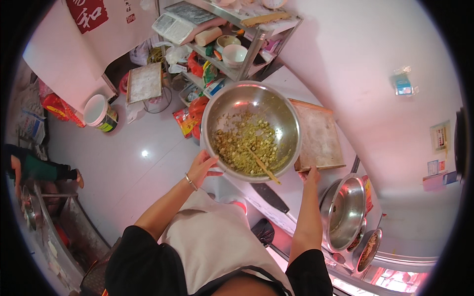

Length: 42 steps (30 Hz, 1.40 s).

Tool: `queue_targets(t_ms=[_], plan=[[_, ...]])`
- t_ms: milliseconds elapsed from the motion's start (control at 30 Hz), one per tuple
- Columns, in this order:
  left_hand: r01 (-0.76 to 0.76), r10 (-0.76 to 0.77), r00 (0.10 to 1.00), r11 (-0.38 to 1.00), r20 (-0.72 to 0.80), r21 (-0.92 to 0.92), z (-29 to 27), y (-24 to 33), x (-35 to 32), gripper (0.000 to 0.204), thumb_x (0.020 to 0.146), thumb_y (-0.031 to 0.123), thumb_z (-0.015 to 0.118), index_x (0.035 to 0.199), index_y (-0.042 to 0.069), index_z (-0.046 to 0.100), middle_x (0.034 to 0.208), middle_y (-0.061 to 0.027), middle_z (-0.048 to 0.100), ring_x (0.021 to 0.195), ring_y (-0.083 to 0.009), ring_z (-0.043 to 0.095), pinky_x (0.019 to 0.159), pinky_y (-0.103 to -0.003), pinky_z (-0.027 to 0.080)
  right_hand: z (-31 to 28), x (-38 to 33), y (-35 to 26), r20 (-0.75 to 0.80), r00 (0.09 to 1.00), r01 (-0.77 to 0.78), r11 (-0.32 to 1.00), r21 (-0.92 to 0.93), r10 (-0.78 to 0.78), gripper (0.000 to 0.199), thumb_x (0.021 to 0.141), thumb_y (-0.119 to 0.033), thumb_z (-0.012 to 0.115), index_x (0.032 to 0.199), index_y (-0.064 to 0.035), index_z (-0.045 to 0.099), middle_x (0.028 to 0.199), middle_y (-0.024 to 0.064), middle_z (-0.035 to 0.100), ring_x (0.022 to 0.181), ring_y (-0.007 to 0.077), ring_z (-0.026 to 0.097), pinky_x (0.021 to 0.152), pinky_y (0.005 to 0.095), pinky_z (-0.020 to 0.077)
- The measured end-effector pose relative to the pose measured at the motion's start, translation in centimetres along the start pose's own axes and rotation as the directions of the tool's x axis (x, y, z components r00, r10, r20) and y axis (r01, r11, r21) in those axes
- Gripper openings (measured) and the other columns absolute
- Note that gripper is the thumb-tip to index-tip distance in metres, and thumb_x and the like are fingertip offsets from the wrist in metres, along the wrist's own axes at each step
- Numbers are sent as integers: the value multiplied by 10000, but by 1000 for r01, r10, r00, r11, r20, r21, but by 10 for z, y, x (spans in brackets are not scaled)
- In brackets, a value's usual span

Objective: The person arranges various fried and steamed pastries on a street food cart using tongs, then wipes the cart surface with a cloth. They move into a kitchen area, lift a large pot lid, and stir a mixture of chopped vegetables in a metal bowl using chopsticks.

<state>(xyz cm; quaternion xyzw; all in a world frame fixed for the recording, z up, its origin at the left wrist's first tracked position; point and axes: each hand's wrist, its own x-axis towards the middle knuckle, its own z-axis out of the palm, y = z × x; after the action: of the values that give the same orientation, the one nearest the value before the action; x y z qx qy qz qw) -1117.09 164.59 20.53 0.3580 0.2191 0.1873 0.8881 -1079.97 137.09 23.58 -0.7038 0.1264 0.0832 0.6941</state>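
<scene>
A large steel mixing bowl (288, 113) stands on the counter, holding a chopped green and pale filling (244, 140). A pair of wooden chopsticks (264, 166) leans in the filling, its ends over the near rim. My left hand (201, 169), with a bangle at the wrist, is at the bowl's near left rim. Its fingers are stretched out and apart; I cannot tell whether they press on the steel. To the right of the bowl lies a worn rectangular baking tray (318, 135). My right hand (310, 175) grips the tray's near edge, its fingers partly hidden beneath.
A dark-bladed knife (270, 196) lies by the counter's near edge. Steel bowls (345, 212) stand at the right, one with meat-like filling (368, 251). Behind is a crowded shelf (254, 52). On the floor stands a white bucket (97, 109). Another person (37, 165) is far left.
</scene>
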Motion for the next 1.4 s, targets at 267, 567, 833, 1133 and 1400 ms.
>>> queue_targets(t_ms=[267, 567, 833, 1133, 1400], plan=[[-52, 51, 998, 998, 23, 42, 8, 9, -2, 269, 867, 180, 571, 1043, 36, 426, 1053, -87, 521, 964, -196, 574, 798, -423, 545, 14, 24, -100, 8, 987, 148, 931, 333, -160, 211, 746, -208, 595, 815, -37, 493, 722, 85, 527, 505, 181, 513, 418, 268, 456], [-12, 17, 978, 1000, 206, -28, 12, -8, -12, 346, 860, 113, 581, 1155, 32, 419, 1171, -83, 455, 1100, -205, 496, 860, -429, 513, -5, -97, -101, 281, 842, 355, 865, 356, -461, 88, 763, -155, 576, 782, -85, 527, 718, 35, 518, 653, 146, 539, 567, 287, 479], [114, -118, 981, 993, 154, 39, -55, 11, -25, 506, 855, 161, 609, 1303, 51, 403, 1267, -98, 425, 1124, -219, 492, 883, -424, 491, 87, -286, -99, 519, 639, 450, 824, 345, -567, 360, 783, -137, 485, 1111, 11, 504, 1019, 82, 534, 935, 192, 531, 823, 302, 436], [-127, -32, 911, 927, -412, -353, -333, 68, -84, 378, 859, 142, 577, 1204, 44, 457, 1075, -110, 534, 963, -262, 579, 791, -430, 541, 308, -379, 21, 848, 498, 318, 948, 15, -181, 353, 739, -176, 526, 1042, 4, 520, 900, 47, 549, 779, 119, 538, 700, 247, 463], [-29, -185, 406, 976, -895, -215, -560, 43, -200, 326, 878, 193, 521, 1167, 58, 456, 1050, -127, 553, 919, -274, 586, 757, -397, 529, 487, -342, 252, 850, 511, 357, 869, -342, 125, 180, 777, -144, 602, 711, -124, 436, 649, -33, 447, 562, 62, 446, 467, 216, 396]])
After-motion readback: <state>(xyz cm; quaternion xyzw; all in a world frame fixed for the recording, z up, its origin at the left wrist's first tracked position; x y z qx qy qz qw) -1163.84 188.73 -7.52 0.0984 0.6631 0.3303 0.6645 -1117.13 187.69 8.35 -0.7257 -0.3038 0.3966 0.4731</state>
